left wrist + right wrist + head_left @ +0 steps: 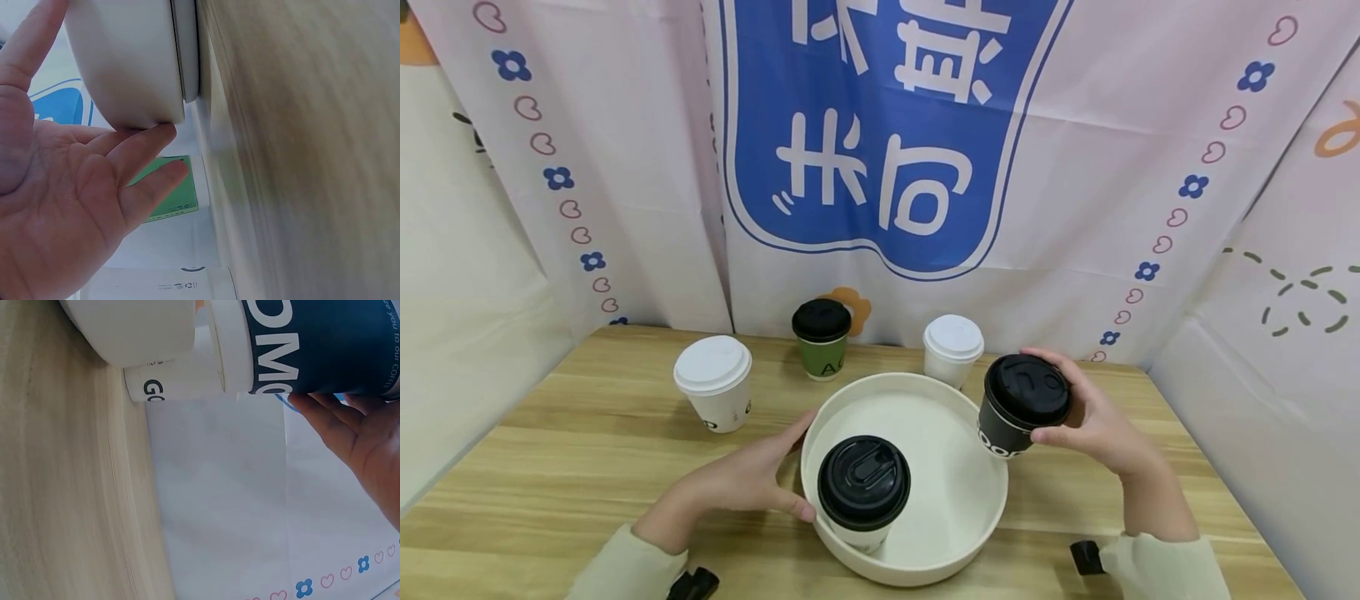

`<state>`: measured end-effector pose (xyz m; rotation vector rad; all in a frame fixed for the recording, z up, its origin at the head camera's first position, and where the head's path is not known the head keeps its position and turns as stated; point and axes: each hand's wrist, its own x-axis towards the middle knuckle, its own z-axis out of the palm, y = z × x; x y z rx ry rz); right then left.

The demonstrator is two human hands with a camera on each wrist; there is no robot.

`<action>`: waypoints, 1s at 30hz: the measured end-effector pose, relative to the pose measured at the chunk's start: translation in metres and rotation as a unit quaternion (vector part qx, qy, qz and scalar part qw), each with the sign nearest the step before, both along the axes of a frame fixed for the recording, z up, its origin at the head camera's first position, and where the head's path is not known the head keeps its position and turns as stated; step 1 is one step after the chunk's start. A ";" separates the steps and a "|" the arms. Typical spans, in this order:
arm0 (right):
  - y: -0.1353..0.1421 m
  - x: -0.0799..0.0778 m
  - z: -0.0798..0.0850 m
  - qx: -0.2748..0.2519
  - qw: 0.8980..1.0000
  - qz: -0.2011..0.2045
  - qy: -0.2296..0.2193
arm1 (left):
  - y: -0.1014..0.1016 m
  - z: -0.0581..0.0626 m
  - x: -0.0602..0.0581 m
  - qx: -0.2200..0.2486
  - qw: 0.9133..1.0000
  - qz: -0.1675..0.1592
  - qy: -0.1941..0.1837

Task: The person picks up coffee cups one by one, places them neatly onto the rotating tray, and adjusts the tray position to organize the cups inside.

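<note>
My right hand (1093,425) grips a dark paper coffee cup (1011,425) with a black lid, fingers behind it and thumb in front. The cup is tilted and raised over the right rim of a round cream tray (917,571). White lettering on its dark sleeve (325,347) shows in the right wrist view. At the tray's left side rests my left hand (748,479), fingers spread and fingertips (164,131) against the outer wall. Inside the tray near that hand stands a white cup with a black lid (863,483).
Behind the tray stand a green cup (823,354) with a black lid and a small white cup (953,350). A larger white-lidded cup (715,387) stands to the left. All are on the wooden table (587,442), with a printed cloth (865,267) hanging at its back edge.
</note>
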<state>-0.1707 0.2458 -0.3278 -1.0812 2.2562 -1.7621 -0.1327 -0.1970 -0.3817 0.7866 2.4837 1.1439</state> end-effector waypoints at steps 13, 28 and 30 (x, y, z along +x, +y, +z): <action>-0.022 0.005 -0.002 -0.009 0.997 0.072 0.017 | 0.000 0.000 0.001 -0.002 1.000 0.004 0.000; -0.038 0.013 -0.015 -0.004 0.989 0.142 0.039 | 0.000 0.000 0.001 -0.006 1.000 0.003 0.000; -0.040 0.014 -0.017 -0.002 0.988 0.146 0.042 | 0.000 0.001 0.001 -0.005 1.000 0.003 -0.002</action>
